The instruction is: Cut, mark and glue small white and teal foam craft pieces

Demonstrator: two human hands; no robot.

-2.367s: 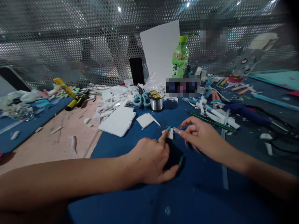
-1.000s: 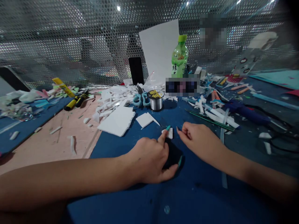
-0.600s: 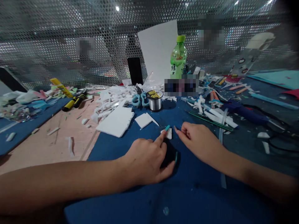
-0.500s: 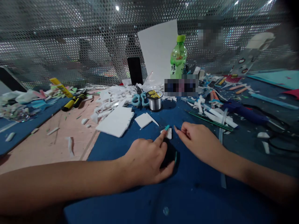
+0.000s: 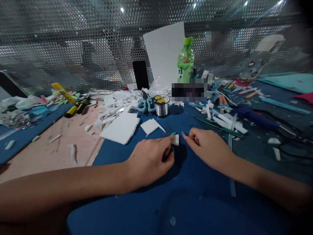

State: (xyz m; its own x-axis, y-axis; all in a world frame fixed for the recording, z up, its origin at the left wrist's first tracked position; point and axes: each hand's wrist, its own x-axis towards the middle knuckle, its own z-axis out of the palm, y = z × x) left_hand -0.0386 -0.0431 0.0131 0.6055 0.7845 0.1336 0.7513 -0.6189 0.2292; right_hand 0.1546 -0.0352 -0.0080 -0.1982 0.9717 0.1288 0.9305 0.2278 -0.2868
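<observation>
Finger and thumb of my left hand point(image 5: 153, 161) close on a small white foam block point(image 5: 175, 139) above the blue mat point(image 5: 195, 209). Long teal nails show on this hand. Just to the right is my right hand point(image 5: 207, 143), its fingers curled together and a pinkish pointed tip toward the block; whether that tip is a nail or something held, I cannot make out. A small square foam sheet point(image 5: 150, 126) lies beyond my left hand, with a larger foam sheet point(image 5: 121, 128) left of it.
Blue-handled scissors point(image 5: 146, 105) and a wire spool point(image 5: 161, 107) stand behind the sheets, near a heap of foam scraps point(image 5: 112, 102). A green bottle point(image 5: 186, 62) and a phone point(image 5: 141, 75) are at the back. A blue glue gun point(image 5: 256, 117) and a green pencil point(image 5: 220, 126) lie right.
My left hand has gone from an extended finger resting on the foam block to pinching it, with the thumb drawn in. The block appears tilted. My right hand has hardly moved.
</observation>
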